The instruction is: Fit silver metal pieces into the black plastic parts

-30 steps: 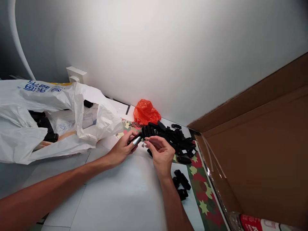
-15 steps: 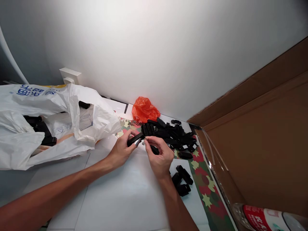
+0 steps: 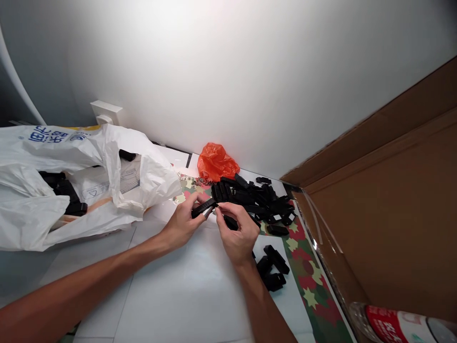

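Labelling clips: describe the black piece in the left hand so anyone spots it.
From the white bag at picture left, go right to the left hand. The black piece is the slim bar in its grip, one end beside the right hand. Unlike the loose black pile beyond, it is held.

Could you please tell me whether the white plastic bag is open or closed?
Open: the white plastic bag gapes, showing black pieces inside.

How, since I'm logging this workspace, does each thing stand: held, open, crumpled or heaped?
left hand, gripping black part
black part, held
right hand, fingers at part's end, grip unclear
white bag, open
orange bag, crumpled
pile, jumbled
loose parts, lying apart from pile
cardboard, creased
container, cut off by frame, fill unclear
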### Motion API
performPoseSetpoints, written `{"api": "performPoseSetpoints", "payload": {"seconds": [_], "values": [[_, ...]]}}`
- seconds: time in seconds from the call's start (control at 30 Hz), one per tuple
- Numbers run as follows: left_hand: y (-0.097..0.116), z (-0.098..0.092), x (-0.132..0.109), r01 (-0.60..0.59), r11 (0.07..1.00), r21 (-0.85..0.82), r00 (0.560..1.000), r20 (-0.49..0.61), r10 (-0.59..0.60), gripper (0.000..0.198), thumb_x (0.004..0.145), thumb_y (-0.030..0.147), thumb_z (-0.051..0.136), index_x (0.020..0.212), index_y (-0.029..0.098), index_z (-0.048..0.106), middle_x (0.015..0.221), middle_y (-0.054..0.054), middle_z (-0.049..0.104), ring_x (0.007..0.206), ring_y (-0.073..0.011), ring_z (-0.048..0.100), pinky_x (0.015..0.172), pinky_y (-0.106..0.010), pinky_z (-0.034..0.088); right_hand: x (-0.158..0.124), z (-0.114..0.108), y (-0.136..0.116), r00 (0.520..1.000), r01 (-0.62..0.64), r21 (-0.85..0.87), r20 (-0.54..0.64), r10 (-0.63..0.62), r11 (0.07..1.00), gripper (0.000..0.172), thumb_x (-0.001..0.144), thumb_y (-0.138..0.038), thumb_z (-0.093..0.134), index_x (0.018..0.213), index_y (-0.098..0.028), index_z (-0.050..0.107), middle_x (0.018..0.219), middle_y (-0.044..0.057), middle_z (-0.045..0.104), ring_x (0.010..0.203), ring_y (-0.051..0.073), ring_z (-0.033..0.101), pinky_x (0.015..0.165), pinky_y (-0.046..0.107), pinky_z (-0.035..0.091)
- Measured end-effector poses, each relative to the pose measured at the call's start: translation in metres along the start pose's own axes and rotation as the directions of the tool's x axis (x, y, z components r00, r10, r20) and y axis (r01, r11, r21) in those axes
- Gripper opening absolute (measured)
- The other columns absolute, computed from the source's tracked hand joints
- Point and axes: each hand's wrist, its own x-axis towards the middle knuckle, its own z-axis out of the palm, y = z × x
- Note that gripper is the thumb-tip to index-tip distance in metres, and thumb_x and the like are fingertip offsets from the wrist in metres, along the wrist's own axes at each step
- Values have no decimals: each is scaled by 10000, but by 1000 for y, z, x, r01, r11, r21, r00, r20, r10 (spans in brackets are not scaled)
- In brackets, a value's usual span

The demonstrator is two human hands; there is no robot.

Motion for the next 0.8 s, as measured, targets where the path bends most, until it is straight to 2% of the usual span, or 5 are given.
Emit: {"api": "performPoseSetpoints", "payload": {"seconds": [0.17,0.33,0.53,0.63,0.8], "values": [[0,-1,0,10,999,34,1000,12,-10,79,832,196,592,872,197,523,743,38,547,676,-123,456,616,-237,314,3,-1,-2,1000,-2,-29,8,2,1000,55,958,-198,685,988,-229,719,898,34,753,770,187,718,739,345,634],[0,-1,0,13,1000,21,1000,-1,-13,133,846,242,625,835,198,500,714,47,522,646,-112,432,608,-230,301,3,-2,4,976,-205,101,101,195,974,92,931,-251,723,1015,-214,727,926,40,722,803,181,704,736,326,632],[-7,0,1,22,998,-53,1000,17,-22,228,856,329,686,839,195,502,724,34,545,642,-110,491,585,-219,301,4,1,11,866,-494,425,317,386,759,240,918,-344,759,1118,-211,736,1029,54,742,837,192,736,715,337,676],[-11,0,2,21,996,-83,1000,15,-20,238,836,339,707,840,197,516,702,36,551,621,-109,499,570,-221,292,5,2,11,842,-539,491,352,410,684,250,917,-385,761,1093,-208,746,980,36,741,765,180,736,678,336,683],[-10,0,1,39,998,-40,999,29,-38,182,843,306,645,851,203,495,720,30,581,648,-124,529,582,-232,317,5,5,12,811,-585,488,379,447,648,281,929,-449,729,1061,-202,744,933,28,735,687,169,722,599,323,668]]}}
